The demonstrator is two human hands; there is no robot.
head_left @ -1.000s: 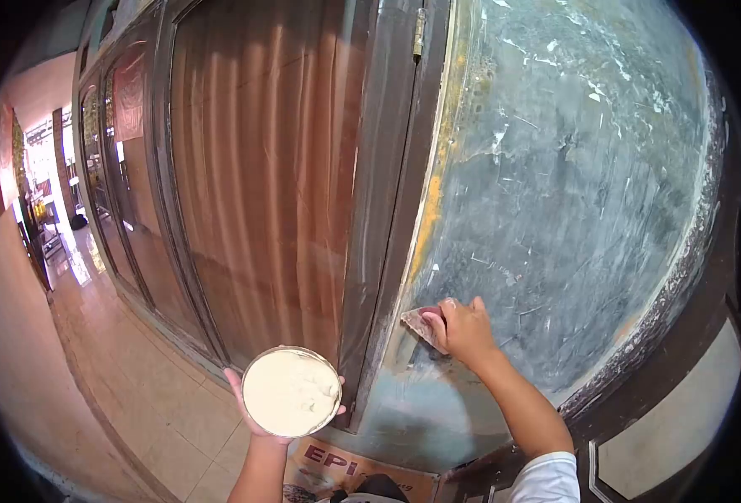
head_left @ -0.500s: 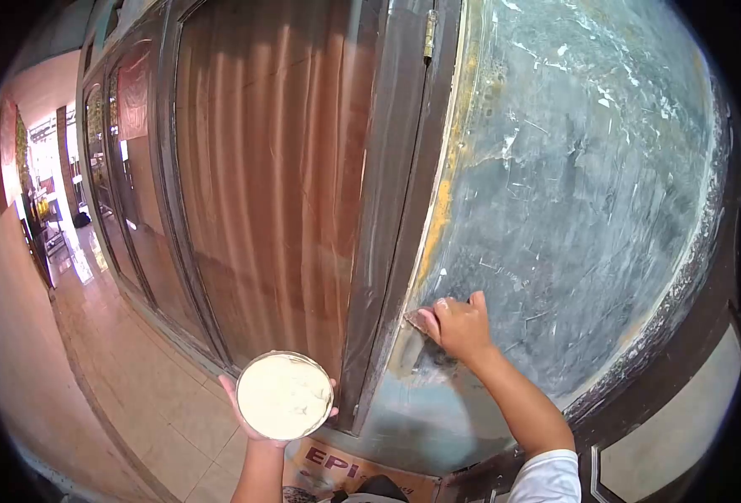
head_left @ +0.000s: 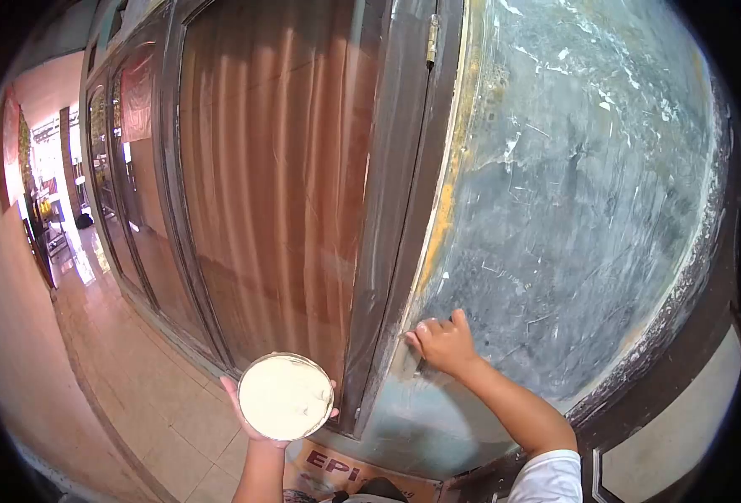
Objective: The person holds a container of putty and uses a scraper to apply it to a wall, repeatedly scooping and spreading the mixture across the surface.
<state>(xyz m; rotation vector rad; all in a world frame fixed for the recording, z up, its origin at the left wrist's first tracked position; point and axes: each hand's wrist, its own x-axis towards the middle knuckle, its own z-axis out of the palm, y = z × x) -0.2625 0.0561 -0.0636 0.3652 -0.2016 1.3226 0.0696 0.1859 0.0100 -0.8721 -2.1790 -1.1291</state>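
My left hand (head_left: 230, 392) supports a round tub (head_left: 332, 394) from beneath, its fingers wrapped around the sides. Thick cream-coloured putty (head_left: 282, 394) fills the tub almost to the rim. My right hand (head_left: 444, 342) is closed against the grey, scuffed wall (head_left: 555, 226), beside the edge of the dark wooden frame (head_left: 379, 251). Its fingers pinch a small flat scraper, now mostly hidden by the hand. A paler patch of wall (head_left: 421, 415) lies below the right hand.
A glass panel with brown curtains (head_left: 278, 168) stands left of the frame. A tiled walkway (head_left: 136, 369) runs off to the left. A printed box or sheet (head_left: 337, 461) lies at the bottom, and dark wooden trim (head_left: 614, 419) borders the wall at right.
My right hand has shifted slightly down and left along the wall's edge, and the scraper blade has turned out of sight. My left hand holds the tub almost still.
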